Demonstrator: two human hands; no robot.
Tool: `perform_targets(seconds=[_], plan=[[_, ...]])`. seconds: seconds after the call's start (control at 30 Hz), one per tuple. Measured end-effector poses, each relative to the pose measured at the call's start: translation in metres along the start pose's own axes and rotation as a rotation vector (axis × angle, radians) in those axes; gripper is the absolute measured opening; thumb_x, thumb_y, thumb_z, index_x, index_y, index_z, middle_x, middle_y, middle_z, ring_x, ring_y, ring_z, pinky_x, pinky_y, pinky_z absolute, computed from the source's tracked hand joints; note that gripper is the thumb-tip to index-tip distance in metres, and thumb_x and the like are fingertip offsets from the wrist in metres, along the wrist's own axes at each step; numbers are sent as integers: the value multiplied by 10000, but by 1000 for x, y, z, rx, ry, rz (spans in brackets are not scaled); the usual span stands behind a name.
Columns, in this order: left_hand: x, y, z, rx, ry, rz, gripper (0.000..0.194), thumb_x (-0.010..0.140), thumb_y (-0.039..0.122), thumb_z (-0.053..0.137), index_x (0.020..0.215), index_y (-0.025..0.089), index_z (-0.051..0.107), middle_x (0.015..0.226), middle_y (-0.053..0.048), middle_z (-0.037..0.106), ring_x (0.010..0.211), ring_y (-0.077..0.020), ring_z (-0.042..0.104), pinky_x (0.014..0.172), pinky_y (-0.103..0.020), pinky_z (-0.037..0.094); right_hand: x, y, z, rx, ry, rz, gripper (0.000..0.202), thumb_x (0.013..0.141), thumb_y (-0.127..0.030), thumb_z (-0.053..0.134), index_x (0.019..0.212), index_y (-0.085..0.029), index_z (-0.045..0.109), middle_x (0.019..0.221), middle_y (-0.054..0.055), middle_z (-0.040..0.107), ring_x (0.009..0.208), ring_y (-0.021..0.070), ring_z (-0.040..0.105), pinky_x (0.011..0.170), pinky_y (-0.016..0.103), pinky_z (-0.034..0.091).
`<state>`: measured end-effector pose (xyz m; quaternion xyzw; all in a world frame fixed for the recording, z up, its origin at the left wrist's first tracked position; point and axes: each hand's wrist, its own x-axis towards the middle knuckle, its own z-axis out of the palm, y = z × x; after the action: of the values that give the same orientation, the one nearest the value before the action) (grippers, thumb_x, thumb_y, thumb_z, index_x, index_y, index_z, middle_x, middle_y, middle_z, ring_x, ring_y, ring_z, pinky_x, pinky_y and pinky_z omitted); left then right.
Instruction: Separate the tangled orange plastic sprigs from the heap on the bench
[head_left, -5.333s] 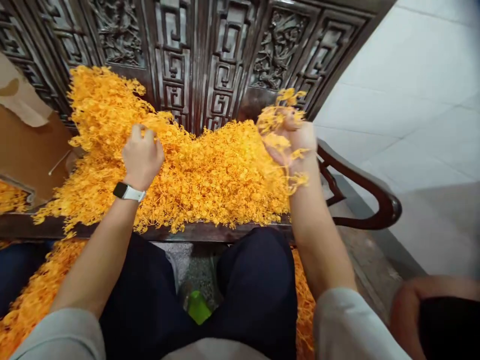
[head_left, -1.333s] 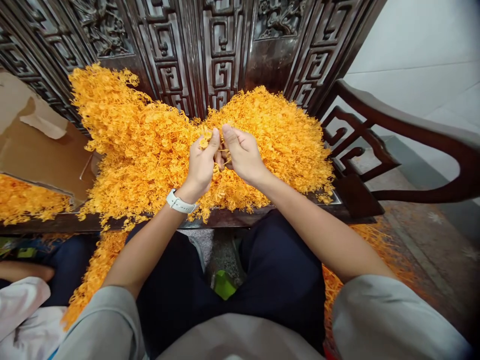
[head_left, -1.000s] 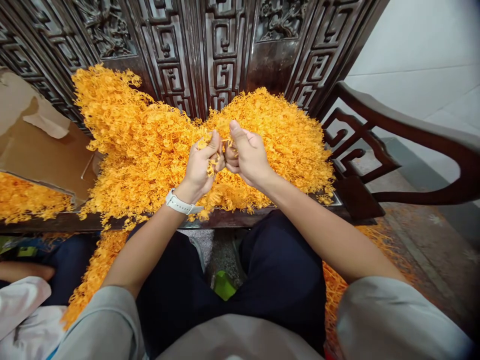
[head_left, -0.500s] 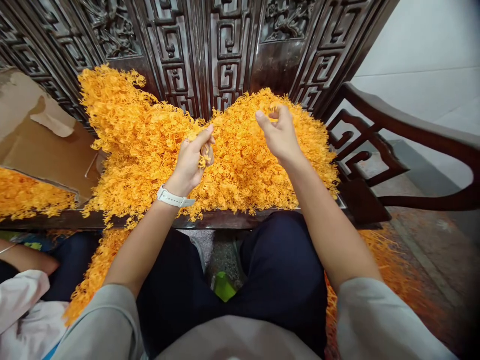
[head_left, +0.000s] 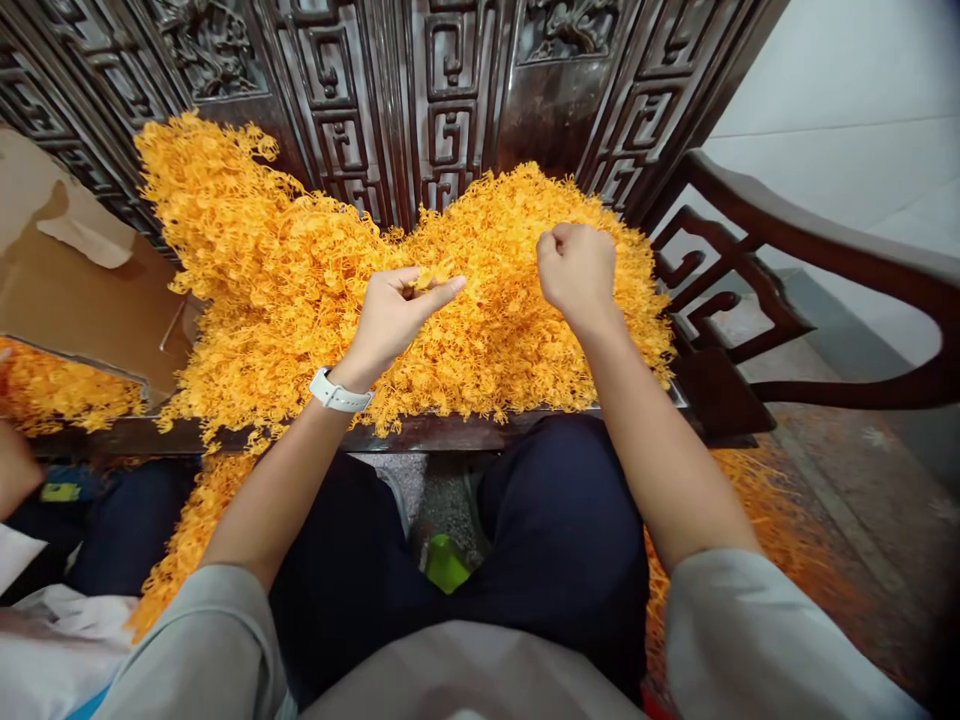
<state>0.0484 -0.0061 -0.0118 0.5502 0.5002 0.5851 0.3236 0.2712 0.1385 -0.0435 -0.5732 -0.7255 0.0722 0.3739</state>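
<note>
A large heap of small curly orange plastic-looking pieces (head_left: 480, 350) covers the seat of a dark wooden bench (head_left: 450, 432). My left hand (head_left: 394, 315), with a white watch band (head_left: 341, 392) on its wrist, is above the middle of the heap. Its fingers are curled, the thumb points right, and orange pieces show at the fingertips. To the right, my right hand (head_left: 577, 265) is closed like a fist over the heap, back of the hand toward me. Whatever its fingers hold is hidden.
An open cardboard box (head_left: 90, 270) stands tilted at the left. Behind the heap rises the carved bench back (head_left: 450, 100); a curved armrest (head_left: 825, 270) is at the right. A person's hand and sleeve (head_left: 52, 640) are at lower left. Orange strands (head_left: 772, 530) lie on the floor.
My right hand has turned over and closed, moving slightly right and down. My left hand has turned, its thumb now reaching further right. At the left, the other person's arm has moved.
</note>
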Motion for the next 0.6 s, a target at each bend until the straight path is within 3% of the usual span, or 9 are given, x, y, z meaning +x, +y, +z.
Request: perform_targets(seconds=[0.07,0.17,0.23,0.33,0.43,0.5,0.6], plan=[[1,-2,-2,-11,-11,-15,471,809,538,924,616,200,658,570,22,501,499,-82,411,480,-263,281,-1,4,-3,6,64,-39,395,1056,-543,502,992,-192,670,966,164,652,1026,358,663,947,566,534],[4,-5,-4,-41,-2,-32,520,828,592,890,595,198,642,621,-26,606,569,-113,535,504,-258,346,-8,-6,-9,40,109,-117,502,1048,-620,512,1275,-185,618,1220,200,628,1158,375,641,995,578,529],[5,-6,-4,-46,4,-50,553,829,604,884,571,197,613,630,-44,626,608,-129,581,507,-257,355,-14,-19,-10,65,106,-164,506,1081,-618,440,1287,-194,623,1217,192,628,1177,366,641,1015,569,528],[5,-5,-2,-46,27,-61,507,833,551,901,599,197,623,641,-28,619,585,-115,550,508,-258,356,-19,-33,-5,90,65,-229,501,1113,-574,361,1118,-204,698,1101,175,654,1122,343,660,1012,548,536],[5,-4,-2,-60,67,-66,432,838,397,922,619,194,611,650,6,586,549,-83,468,520,-252,359,-17,-31,5,99,-4,-228,435,1082,-540,461,980,-204,717,955,153,671,997,331,673,981,551,546],[5,-4,-4,-84,88,-79,379,823,300,931,650,194,611,661,21,570,547,-73,443,520,-244,355,-16,-27,7,121,-3,-214,383,1034,-552,564,1068,-202,716,934,135,684,963,323,671,957,544,554],[7,-5,-8,-124,84,-131,316,841,262,912,705,202,632,649,27,553,540,-79,455,506,-241,367,-21,-32,1,246,27,-209,496,1010,-625,599,1295,-224,657,1015,118,703,964,297,673,907,490,565]])
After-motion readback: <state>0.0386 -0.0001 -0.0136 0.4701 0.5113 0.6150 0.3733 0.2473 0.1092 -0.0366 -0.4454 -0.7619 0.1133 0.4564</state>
